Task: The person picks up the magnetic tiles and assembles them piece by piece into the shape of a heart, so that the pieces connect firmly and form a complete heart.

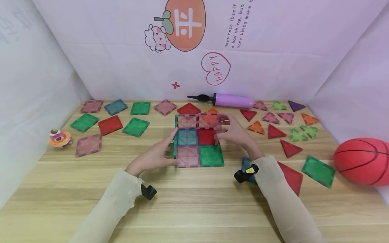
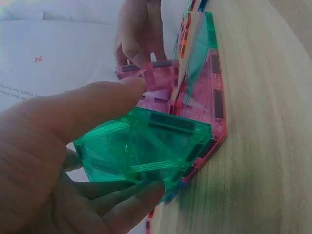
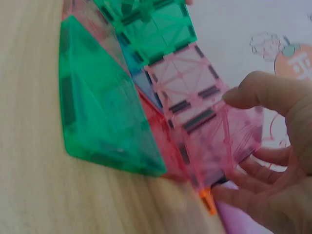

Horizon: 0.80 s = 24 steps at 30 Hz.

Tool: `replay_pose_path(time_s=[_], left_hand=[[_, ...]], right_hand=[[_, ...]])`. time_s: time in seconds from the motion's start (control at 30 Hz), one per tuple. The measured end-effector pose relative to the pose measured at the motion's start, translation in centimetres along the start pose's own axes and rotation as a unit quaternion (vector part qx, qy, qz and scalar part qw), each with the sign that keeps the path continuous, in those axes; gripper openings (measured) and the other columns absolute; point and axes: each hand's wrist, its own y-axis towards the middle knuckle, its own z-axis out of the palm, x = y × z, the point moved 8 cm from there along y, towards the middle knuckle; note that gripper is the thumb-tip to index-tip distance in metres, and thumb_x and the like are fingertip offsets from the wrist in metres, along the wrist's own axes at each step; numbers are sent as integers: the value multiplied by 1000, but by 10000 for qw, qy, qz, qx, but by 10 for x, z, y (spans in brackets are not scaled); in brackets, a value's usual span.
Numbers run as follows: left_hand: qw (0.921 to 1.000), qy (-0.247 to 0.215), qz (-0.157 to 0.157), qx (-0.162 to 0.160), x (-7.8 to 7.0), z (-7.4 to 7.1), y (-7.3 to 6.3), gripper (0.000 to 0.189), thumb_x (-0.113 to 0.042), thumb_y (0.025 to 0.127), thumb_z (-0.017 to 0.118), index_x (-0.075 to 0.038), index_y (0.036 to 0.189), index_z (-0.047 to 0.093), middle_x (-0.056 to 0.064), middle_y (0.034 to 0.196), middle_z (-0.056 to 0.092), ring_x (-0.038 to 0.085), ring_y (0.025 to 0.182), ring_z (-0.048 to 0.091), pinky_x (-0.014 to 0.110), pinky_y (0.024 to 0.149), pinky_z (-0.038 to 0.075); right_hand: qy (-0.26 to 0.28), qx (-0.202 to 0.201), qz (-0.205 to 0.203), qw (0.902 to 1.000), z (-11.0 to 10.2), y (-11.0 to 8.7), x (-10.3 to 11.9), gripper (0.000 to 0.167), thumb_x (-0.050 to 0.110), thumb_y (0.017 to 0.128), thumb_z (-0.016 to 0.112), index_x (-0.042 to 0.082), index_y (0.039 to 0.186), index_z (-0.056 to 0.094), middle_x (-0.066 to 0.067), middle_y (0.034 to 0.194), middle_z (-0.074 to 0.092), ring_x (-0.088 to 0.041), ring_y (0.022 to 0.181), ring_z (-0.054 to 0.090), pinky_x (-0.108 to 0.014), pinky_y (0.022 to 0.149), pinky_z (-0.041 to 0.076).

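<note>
Four translucent magnetic tiles lie joined as a flat base: a blue tile [image 1: 187, 137], a red tile [image 1: 206, 136], a pink tile [image 1: 187, 156] and a green tile [image 1: 211, 156]. Along the back edge stand pink tiles [image 1: 187, 121]. My left hand [image 1: 155, 155] holds an upright green tile [image 2: 141, 146] at the base's left side, thumb at its top edge and fingers lower down. At the right side, my right hand [image 1: 235, 133] pinches a pink tile [image 3: 214, 141] between thumb and fingers, its edge close to the standing back wall.
Loose square tiles [image 1: 110, 125] lie at left, triangular tiles [image 1: 276, 131] at right. A purple pump [image 1: 233, 100] lies at the back. A red basketball [image 1: 363, 161] sits at the right edge, a small toy [image 1: 60, 138] at far left. Near my right sleeve is a large red tile [image 1: 291, 177].
</note>
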Motion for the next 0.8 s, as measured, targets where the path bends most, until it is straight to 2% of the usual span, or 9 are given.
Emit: replay_pose_path(time_s=[0.23, 0.47, 0.67, 0.8], left_hand=[[10000, 24, 57, 19, 0, 0, 1, 104, -21, 85, 72, -16, 154, -5, 17, 157, 20, 36, 138, 34, 51, 108, 34], [9999, 63, 79, 5, -2, -2, 0, 104, -21, 85, 72, -13, 154, -5, 19, 157, 20, 38, 138, 33, 52, 108, 34], [10000, 12, -13, 7, 0, 0, 0, 104, -23, 84, 73, -19, 154, -4, 16, 157, 19, 37, 140, 30, 52, 109, 32], [10000, -61, -38, -46, 1, -2, 0, 104, -24, 84, 73, -27, 154, -3, 14, 158, 19, 37, 140, 30, 53, 108, 34]], right_hand=[[466, 468, -2, 9978, 0, 1, -11, 80, -3, 80, 66, 11, 146, 22, -13, 148, 29, -33, 138, 33, -49, 106, 38], [505, 692, -160, 9962, -1, 0, -11, 84, -7, 80, 63, 12, 149, 18, -13, 151, 25, -33, 141, 30, -47, 110, 33], [232, 809, -14, 9965, 0, -7, -10, 90, -3, 81, 66, 17, 151, 14, -10, 154, 21, -33, 143, 25, -48, 112, 30], [-373, 966, -12, 9946, -6, -20, -7, 90, 2, 83, 68, 14, 152, 12, -13, 155, 21, -35, 142, 25, -51, 112, 29]])
